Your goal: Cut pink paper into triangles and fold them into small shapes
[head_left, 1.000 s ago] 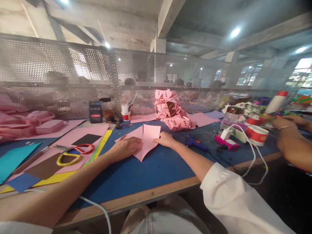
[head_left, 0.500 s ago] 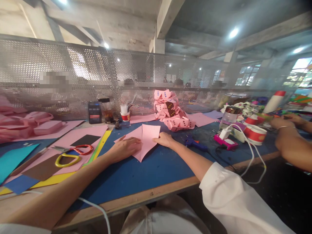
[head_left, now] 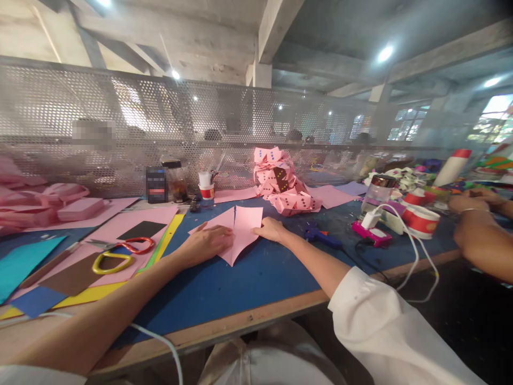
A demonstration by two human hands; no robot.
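Observation:
A creased sheet of pink paper (head_left: 246, 227) stands partly folded on the blue tabletop (head_left: 224, 299), its fold running from back to front. My left hand (head_left: 210, 241) lies flat over the sheet's left half, fingers stretched across it. At the right edge, my right hand (head_left: 270, 230) pinches the paper between thumb and fingers, and that half is raised. Behind the sheet is a pile of folded pink paper pieces (head_left: 280, 182) with dark and blue dots. To the right of my right hand lies a blue glue gun (head_left: 323, 236).
On the left, scissors with red and yellow handles (head_left: 114, 262) lie on coloured sheets. A pink power socket (head_left: 371, 234) with a white cable, a clear jar (head_left: 377, 195) and a roll of tape (head_left: 420, 220) stand at right. Another person's arm (head_left: 479, 230) reaches in at far right.
The raised right half of the pink paper leans very slightly differently. Both hands keep their places on it.

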